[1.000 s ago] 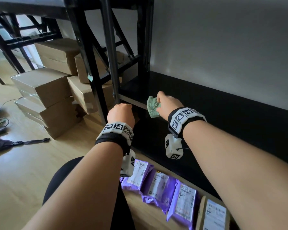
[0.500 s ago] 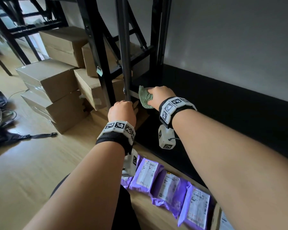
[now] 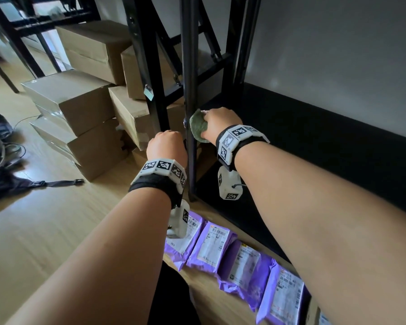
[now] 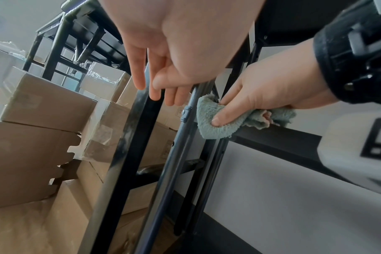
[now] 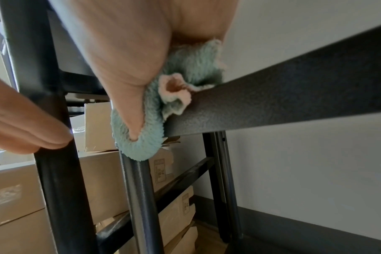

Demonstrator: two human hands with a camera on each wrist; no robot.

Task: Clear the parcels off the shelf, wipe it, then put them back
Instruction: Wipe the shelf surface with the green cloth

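My right hand [image 3: 220, 123] grips a crumpled green cloth [image 3: 198, 128] and presses it on the left front corner of the black shelf [image 3: 314, 148], right against a dark upright post [image 3: 190, 90]. In the right wrist view the cloth [image 5: 141, 141] hangs over the shelf's front edge [image 5: 272, 103]. My left hand [image 3: 167, 146] holds nothing; its relaxed fingers [image 4: 157, 92] rest against the neighbouring black post [image 4: 141, 120]. Several purple parcels [image 3: 211, 247] with white labels lie in a row on the floor in front of the shelf.
Cardboard boxes [image 3: 80, 102] are stacked on the floor left of and behind the posts. A dark bag with a strap and cables [image 3: 0, 160] lies at far left on the wooden floor. A grey wall [image 3: 338, 55] backs the shelf.
My right hand has slid the cloth leftward along the shelf to the corner by the post. The left hand stays by the black post. The view has shifted closer.
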